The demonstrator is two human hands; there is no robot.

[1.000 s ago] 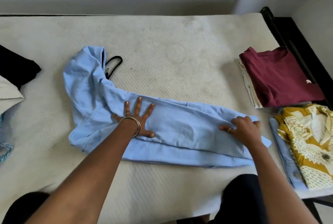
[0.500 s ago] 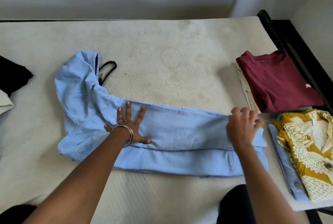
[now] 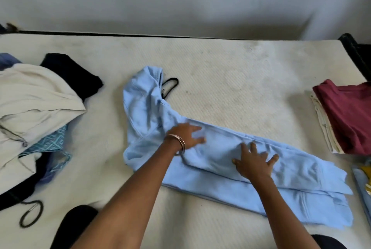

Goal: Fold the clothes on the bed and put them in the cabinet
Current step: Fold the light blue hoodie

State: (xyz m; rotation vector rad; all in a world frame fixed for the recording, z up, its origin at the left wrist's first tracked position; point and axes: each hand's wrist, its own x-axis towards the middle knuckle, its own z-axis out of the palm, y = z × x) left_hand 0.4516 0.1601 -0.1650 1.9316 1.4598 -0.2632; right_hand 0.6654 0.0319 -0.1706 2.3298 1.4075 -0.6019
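A light blue hoodie (image 3: 301,172) lies folded lengthwise across the white mattress (image 3: 230,80), its hood at the upper left with a black drawstring (image 3: 170,84) beside it. My left hand (image 3: 187,135), with a bangle on the wrist, rests flat on the hoodie near the hood end. My right hand (image 3: 255,158) presses flat with fingers spread on the middle of the folded body.
An unfolded heap of cream, black and teal-patterned clothes (image 3: 36,104) lies at the left. A folded maroon shirt (image 3: 349,112) on a cream one sits at the right edge, with blue and yellow folded items (image 3: 363,178) below it. A black bed frame (image 3: 355,52) stands far right.
My right hand let go of the hoodie's right end and moved left onto its middle, now flat. My left hand stayed near the hood. The view swung left.
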